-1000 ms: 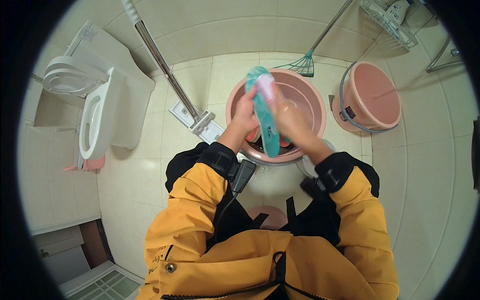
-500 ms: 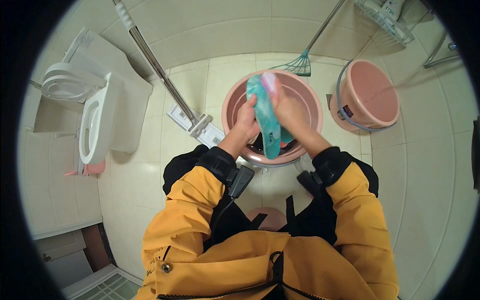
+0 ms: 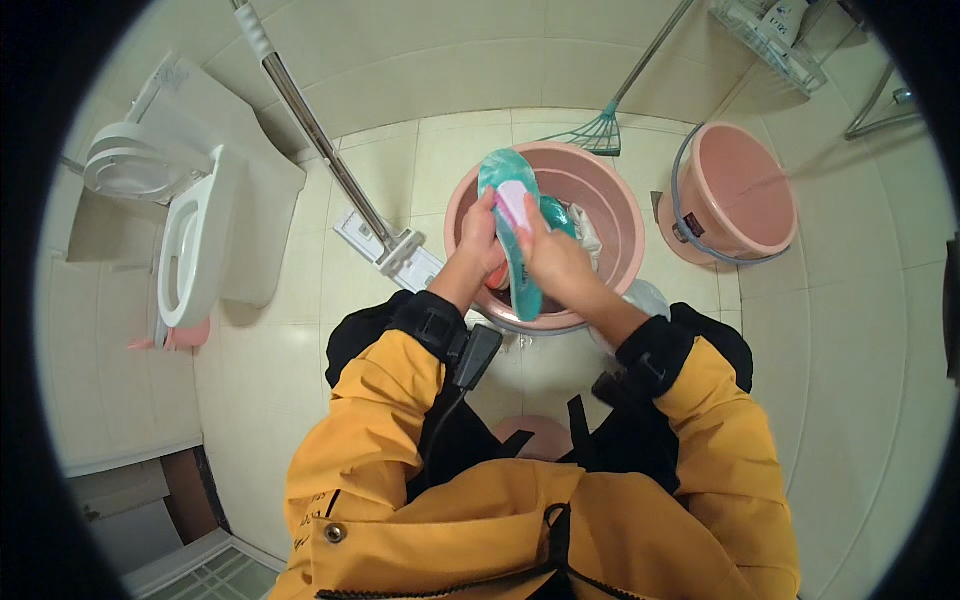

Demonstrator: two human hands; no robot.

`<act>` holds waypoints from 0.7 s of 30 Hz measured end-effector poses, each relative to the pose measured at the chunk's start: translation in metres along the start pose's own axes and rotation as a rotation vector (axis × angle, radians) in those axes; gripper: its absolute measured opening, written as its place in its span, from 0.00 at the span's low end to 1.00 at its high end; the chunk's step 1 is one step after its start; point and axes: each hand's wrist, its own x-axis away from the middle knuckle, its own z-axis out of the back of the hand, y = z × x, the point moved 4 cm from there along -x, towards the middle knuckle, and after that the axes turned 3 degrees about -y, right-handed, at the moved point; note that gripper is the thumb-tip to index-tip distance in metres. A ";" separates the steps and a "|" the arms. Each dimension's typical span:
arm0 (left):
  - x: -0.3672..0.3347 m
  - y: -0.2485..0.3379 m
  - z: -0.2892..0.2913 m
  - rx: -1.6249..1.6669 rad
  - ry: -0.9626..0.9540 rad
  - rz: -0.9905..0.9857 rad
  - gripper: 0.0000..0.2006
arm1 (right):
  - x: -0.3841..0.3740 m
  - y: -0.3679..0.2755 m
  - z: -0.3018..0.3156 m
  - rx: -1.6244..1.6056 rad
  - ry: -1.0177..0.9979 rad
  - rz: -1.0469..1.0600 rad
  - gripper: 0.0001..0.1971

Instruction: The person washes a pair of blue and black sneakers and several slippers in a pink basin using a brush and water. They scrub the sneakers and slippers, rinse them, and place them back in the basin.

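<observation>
My left hand point(image 3: 479, 240) grips a long teal, marbled shoe insole point(image 3: 509, 168) by its edge, tilted above the pink basin point(image 3: 622, 205). Pressed to the insole's face is a pink and pale-lilac scrubbing brush point(image 3: 513, 200), which my right hand point(image 3: 556, 262) holds with closed fingers. Down in the basin lie another teal piece point(image 3: 556, 214) and a crumpled white item point(image 3: 584, 236). Something orange-red point(image 3: 498, 277) shows beside my left hand. My hands and the insole hide much of the basin's near side.
A pink bucket point(image 3: 745, 185) with a grey handle stands to the right. Left of the basin rests a flat mop point(image 3: 410, 262), and beyond it the white toilet point(image 3: 195, 240). A teal rake-like tool point(image 3: 600, 130) leans behind the basin. A wire rack point(image 3: 775, 45) hangs on the right wall.
The brush has come down the insole toward me. The insole has shifted slightly left and turned, showing more of the basin's contents.
</observation>
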 end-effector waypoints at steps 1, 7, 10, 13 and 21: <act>0.000 -0.004 -0.001 0.034 -0.032 0.076 0.22 | -0.001 0.003 0.002 -0.021 -0.011 -0.050 0.27; -0.005 -0.010 0.010 0.079 0.070 0.149 0.22 | -0.007 0.016 -0.005 -0.059 -0.068 -0.091 0.28; -0.007 -0.012 0.007 0.089 -0.039 0.144 0.21 | -0.010 0.020 -0.002 -0.031 0.107 -0.081 0.28; -0.007 -0.018 0.006 0.076 -0.017 0.180 0.21 | -0.006 0.020 0.000 0.022 0.186 -0.108 0.26; -0.007 -0.012 0.002 0.032 -0.005 0.111 0.22 | 0.001 0.009 0.016 -0.033 0.098 -0.119 0.28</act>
